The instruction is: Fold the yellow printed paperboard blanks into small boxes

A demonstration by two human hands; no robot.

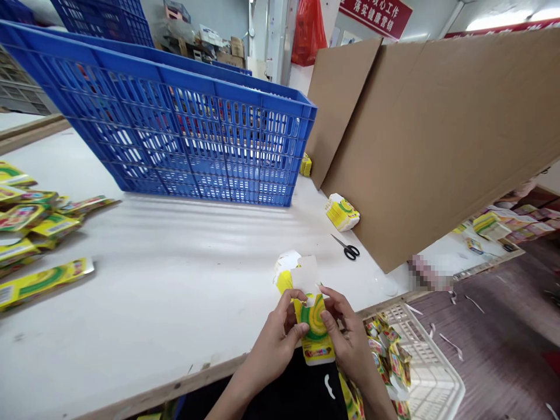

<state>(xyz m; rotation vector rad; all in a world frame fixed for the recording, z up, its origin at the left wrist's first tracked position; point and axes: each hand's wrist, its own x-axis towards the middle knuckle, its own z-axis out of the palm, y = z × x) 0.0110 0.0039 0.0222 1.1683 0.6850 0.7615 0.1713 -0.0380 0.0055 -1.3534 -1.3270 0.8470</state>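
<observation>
Between my two hands is a yellow and green printed carton [315,326], its white end flap raised at the top. My left hand [280,335] grips its left side, thumb on the printed face. On the opposite side, my right hand [345,338] pinches the edge with thumb and fingers. Just behind the carton lies a small stack of flat cartons [284,280] with white flaps. A pair of black-handled scissors [348,249] rests farther back on the white table. Another bundle of yellow cartons [341,213] stands beyond the scissors.
A blue plastic crate [196,140] stands across the back of the table [175,262]. Tall cardboard [437,128] rises on the right. Several yellow packets [44,283] lie at the left. Below the table edge, a white basket [431,364] holds more packets. Scraps lie on the floor [494,344].
</observation>
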